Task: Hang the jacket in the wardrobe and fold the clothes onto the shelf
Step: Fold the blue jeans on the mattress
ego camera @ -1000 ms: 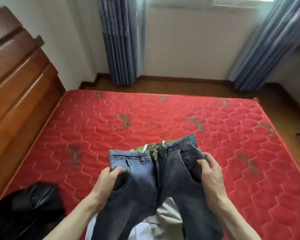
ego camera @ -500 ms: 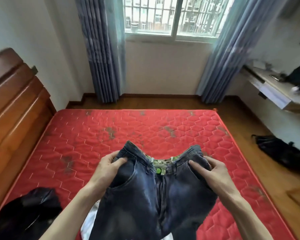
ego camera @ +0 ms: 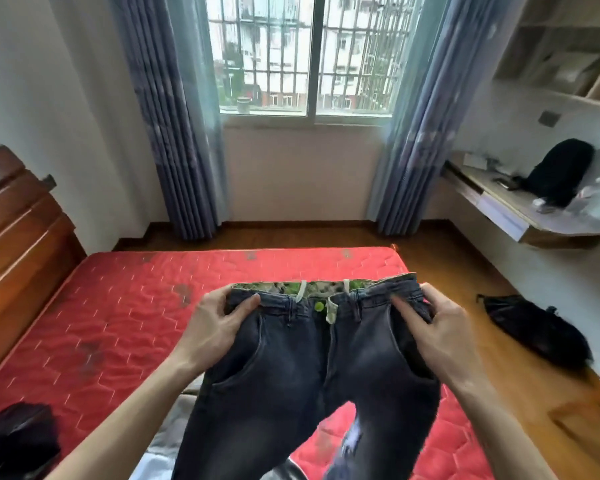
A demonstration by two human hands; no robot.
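Above the red mattress, both hands' fingers curled tight around the jeans waistband corners.

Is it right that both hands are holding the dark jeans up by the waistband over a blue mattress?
Not quite: the mattress is red, not blue, as the head view shows. The rest holds: the left hand and the right hand each keep a grip on the waistband of the dark jeans, held up over it.
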